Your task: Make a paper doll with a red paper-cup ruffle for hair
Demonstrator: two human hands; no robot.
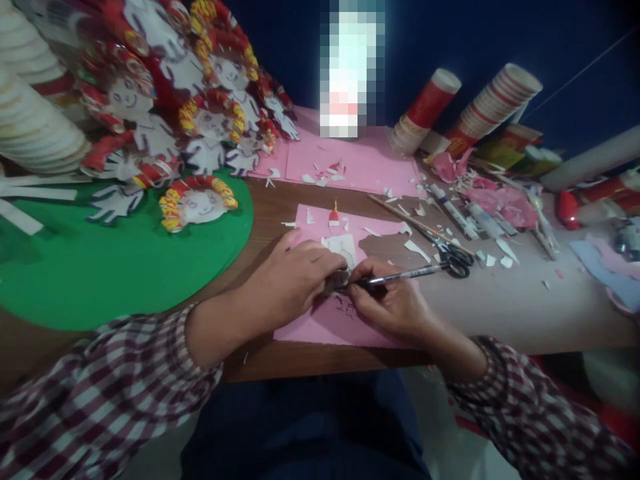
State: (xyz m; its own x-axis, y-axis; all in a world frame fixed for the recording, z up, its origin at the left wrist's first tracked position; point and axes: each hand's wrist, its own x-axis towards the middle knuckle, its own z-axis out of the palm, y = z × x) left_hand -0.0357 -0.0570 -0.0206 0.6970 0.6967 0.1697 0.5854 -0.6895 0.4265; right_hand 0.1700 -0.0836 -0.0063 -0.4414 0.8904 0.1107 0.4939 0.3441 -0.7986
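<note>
A sheet of pink paper (310, 325) lies at the table's front edge, under both hands. My left hand (300, 277) is closed on a small white paper piece (341, 249), part of which shows beyond the fingers. My right hand (387, 293) grips a dark pen (400, 275) between thumb and fingers, its tip end close to my left fingertips. The exact tip is hard to make out. Small pen marks show on the pink sheet below the hands. A red and yellow scrap (335, 215) sits near the sheet's top.
Paper dolls with red and yellow rings (199, 202) stand on and behind a green disc (150, 280) at left. Black-handled scissors (457, 260), a thin stick (415, 222), markers (454, 212) and white scraps lie at right. Paper cup stacks (493, 110) stand behind.
</note>
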